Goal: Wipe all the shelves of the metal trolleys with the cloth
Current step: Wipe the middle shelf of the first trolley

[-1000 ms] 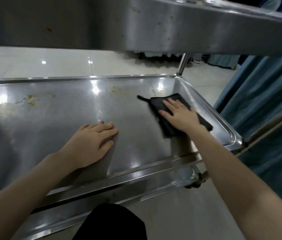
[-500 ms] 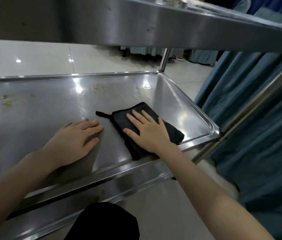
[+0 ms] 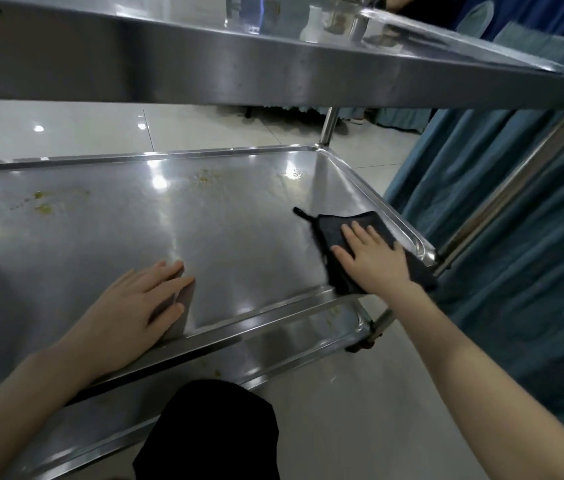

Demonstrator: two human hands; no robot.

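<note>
A steel trolley fills the view. Its middle shelf (image 3: 239,237) lies in front of me, with yellowish stains at the far left and far middle. A folded black cloth (image 3: 339,230) lies near the shelf's right front corner. My right hand (image 3: 374,258) presses flat on the cloth with straight fingers. My left hand (image 3: 135,306) rests flat on the bare metal near the front rim, fingers straight. The top shelf (image 3: 273,64) hangs overhead. Part of the bottom shelf (image 3: 291,344) shows below the front rim.
Blue-green curtains (image 3: 516,237) hang close on the right of the trolley. A slanted metal bar (image 3: 502,199) runs beside the right corner. Pale tiled floor (image 3: 360,427) lies below and beyond. My dark-clad knee (image 3: 211,434) is at the bottom middle.
My right hand slid the cloth from nearer the middle back toward the shelf's right front corner. The left hand stayed flat in its place.
</note>
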